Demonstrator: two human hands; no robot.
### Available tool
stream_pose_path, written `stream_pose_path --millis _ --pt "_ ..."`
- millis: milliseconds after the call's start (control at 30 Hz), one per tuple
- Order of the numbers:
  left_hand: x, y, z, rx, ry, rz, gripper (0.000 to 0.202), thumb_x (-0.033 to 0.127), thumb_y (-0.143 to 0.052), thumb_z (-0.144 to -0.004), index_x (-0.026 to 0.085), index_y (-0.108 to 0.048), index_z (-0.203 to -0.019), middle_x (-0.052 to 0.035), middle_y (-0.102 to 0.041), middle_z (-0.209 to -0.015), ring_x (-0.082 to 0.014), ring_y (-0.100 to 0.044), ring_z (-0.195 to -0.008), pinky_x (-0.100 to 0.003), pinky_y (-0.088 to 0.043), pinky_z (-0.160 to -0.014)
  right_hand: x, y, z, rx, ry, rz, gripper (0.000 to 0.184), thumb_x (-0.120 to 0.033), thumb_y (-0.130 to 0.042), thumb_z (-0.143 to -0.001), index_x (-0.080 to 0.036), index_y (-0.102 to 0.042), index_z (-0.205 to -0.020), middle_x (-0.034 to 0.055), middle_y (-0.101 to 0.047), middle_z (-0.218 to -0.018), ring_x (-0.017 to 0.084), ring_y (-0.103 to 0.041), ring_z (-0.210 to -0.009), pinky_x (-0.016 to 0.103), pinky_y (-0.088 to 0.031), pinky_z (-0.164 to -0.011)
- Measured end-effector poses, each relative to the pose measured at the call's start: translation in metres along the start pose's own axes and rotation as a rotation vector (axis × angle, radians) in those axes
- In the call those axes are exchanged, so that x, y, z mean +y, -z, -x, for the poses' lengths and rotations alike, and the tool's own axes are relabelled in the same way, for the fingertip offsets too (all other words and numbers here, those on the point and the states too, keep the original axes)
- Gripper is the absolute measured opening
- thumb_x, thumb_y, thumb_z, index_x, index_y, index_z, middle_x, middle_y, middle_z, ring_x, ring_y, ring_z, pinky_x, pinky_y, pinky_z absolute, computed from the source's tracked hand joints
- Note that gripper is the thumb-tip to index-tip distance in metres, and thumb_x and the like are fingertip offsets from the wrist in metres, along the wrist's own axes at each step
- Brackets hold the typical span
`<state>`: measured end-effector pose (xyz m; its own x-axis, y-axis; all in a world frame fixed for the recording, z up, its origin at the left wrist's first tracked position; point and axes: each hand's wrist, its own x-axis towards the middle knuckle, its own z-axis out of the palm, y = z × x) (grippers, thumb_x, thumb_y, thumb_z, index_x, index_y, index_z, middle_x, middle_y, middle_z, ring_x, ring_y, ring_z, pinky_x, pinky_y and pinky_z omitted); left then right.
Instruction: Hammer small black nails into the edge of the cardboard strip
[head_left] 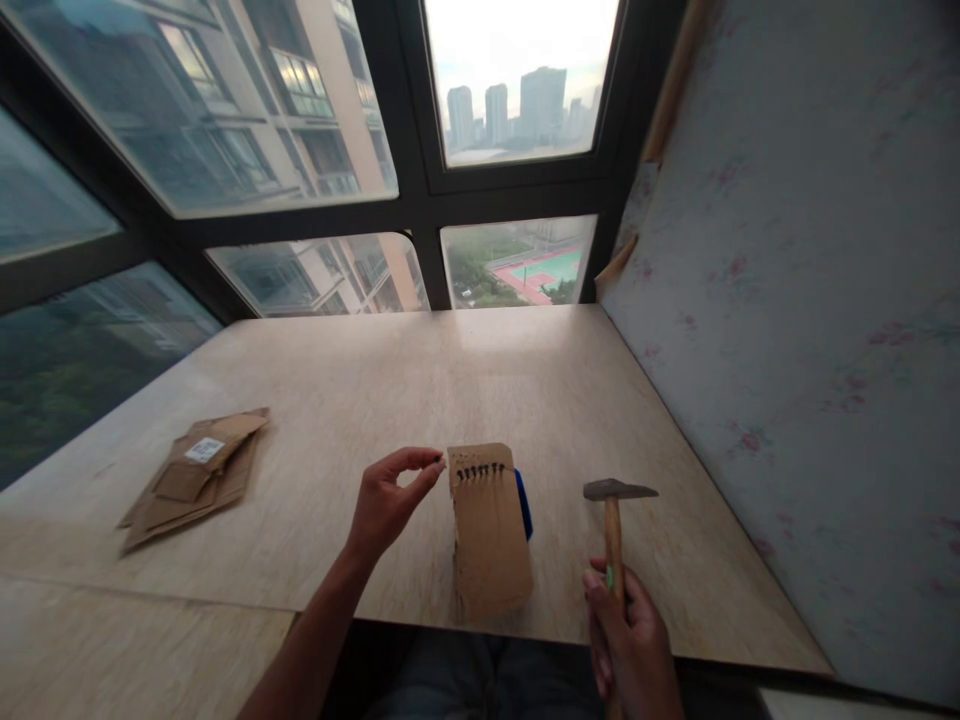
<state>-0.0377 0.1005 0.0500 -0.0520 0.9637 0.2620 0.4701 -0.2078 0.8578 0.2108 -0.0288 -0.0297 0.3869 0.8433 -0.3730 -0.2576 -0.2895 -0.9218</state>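
Observation:
A brown cardboard block (493,550) lies near the front edge of the table, with a row of several dark nails or screws (480,472) standing in its far end. Small holes show in the cardboard beyond that row. My left hand (394,495) is just left of the block's far corner, thumb and forefinger pinched on something small and dark that I cannot make out. To the right of the block, my right hand (630,630) is wrapped round the wooden handle of a hammer (613,530), its metal head raised and pointing away from me.
A blue object (523,505) sticks out from under the block's right side. Several flattened cardboard pieces (196,480), one with a white label, lie on the table (337,380) at the left. Windows (517,80) rise behind; a flowered wall (810,300) bounds the right.

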Motion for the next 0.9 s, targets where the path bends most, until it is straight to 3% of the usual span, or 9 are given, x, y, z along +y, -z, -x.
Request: stream_pose_path --millis 133,333,533,900 --pt "-0.014 -0.002 0.011 0.035 -0.029 -0.028 0.018 0.033 -0.074 -0.080 0.020 -0.076 -0.093 -0.0039 -0.078 -0.086 -0.0188 -0.074 -0.080 -0.031 -0.060 -0.078 -0.002 -0.001 0.001 -0.014 0.002 0.017 0.063 -0.067 -0.071 -0.074 -0.016 -0.053 -0.107 -0.0148 -0.039 -0.033 0.006 -0.028 -0.021 0.013 -0.025 -0.023" --pt "-0.013 -0.011 0.008 -0.017 -0.178 -0.065 0.027 0.022 -0.073 -0.081 0.021 -0.071 -0.108 -0.0017 -0.078 -0.083 -0.0178 -0.074 -0.078 -0.034 -0.059 -0.082 -0.002 -0.001 0.002 0.002 0.003 0.056 0.062 -0.066 -0.072 -0.074 -0.016 -0.054 -0.106 -0.0145 -0.039 -0.031 0.006 -0.028 -0.020 0.013 -0.024 -0.023" --pt "-0.015 -0.009 0.005 -0.081 -0.253 -0.125 0.031 0.019 -0.073 -0.081 0.023 -0.069 -0.112 -0.0012 -0.078 -0.085 -0.0193 -0.074 -0.079 -0.037 -0.059 -0.081 -0.002 -0.002 0.001 -0.004 -0.002 0.070 0.060 -0.064 -0.072 -0.075 -0.016 -0.053 -0.106 -0.0139 -0.039 -0.032 0.006 -0.029 -0.022 0.013 -0.026 -0.023" --pt "-0.011 -0.010 0.007 -0.079 -0.264 -0.061 0.027 0.016 -0.070 -0.083 0.020 -0.069 -0.110 -0.0027 -0.078 -0.087 -0.0169 -0.075 -0.078 -0.031 -0.062 -0.078 -0.004 -0.004 0.003 0.019 0.001 0.103 0.060 -0.065 -0.071 -0.074 -0.016 -0.055 -0.105 -0.0141 -0.039 -0.032 0.006 -0.028 -0.022 0.013 -0.025 -0.023"
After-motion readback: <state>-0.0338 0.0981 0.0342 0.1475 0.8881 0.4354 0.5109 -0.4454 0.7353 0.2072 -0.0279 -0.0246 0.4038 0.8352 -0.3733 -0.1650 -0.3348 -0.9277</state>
